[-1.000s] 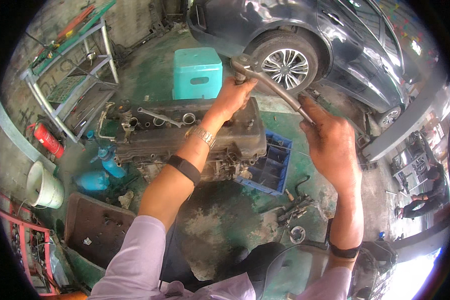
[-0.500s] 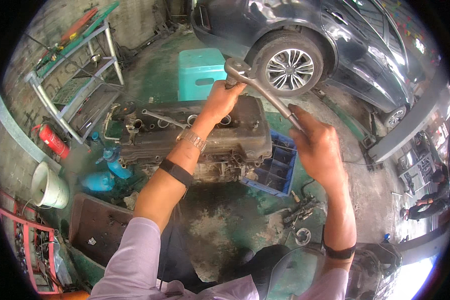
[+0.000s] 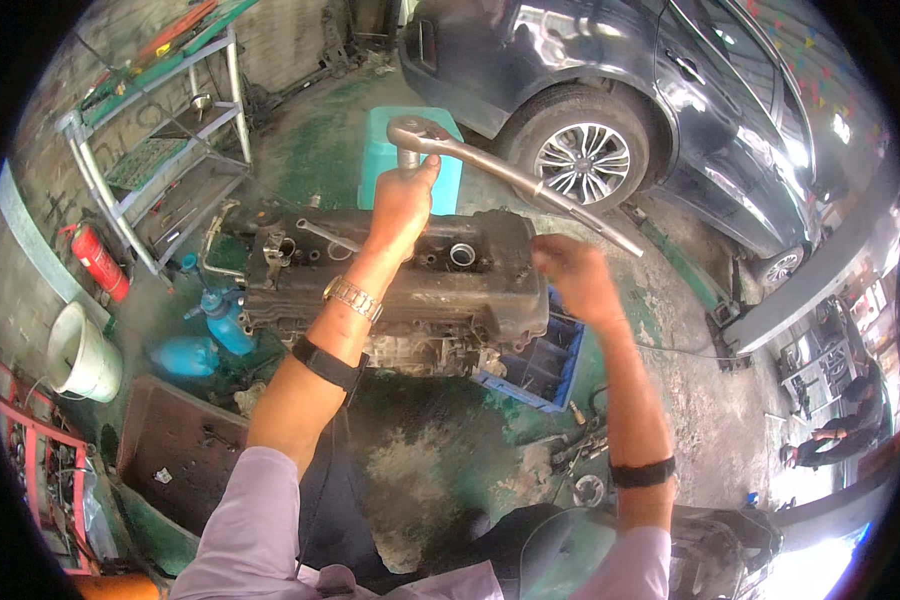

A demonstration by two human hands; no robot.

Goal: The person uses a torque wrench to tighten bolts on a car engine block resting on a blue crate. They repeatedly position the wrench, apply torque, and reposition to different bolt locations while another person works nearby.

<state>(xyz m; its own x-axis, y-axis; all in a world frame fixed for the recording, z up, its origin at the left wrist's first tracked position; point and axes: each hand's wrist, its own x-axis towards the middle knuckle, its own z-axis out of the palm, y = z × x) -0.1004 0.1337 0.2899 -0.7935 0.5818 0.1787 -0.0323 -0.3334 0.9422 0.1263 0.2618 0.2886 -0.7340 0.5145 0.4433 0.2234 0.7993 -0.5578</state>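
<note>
My left hand is closed around the socket end of a long steel ratchet wrench, just under its round head. The wrench is held up above a dirty engine, its handle slanting down to the right and touched by no other hand. My right hand is off the handle, below it and beside the engine's right end; motion smears its fingers. Across the engine's top lies another wrench, partly hidden by my left hand. Round holes show along the cover, one to the right of my left wrist.
A turquoise stool stands behind the engine, with a dark car beyond. A blue divided crate sits at the engine's right. To the left are blue bottles, a brown tray, a bucket and a metal rack.
My right hand has let go of the wrench handle and moved down and left. My left hand has shifted left with the wrench, whose handle now lies flatter and shows its full length.
</note>
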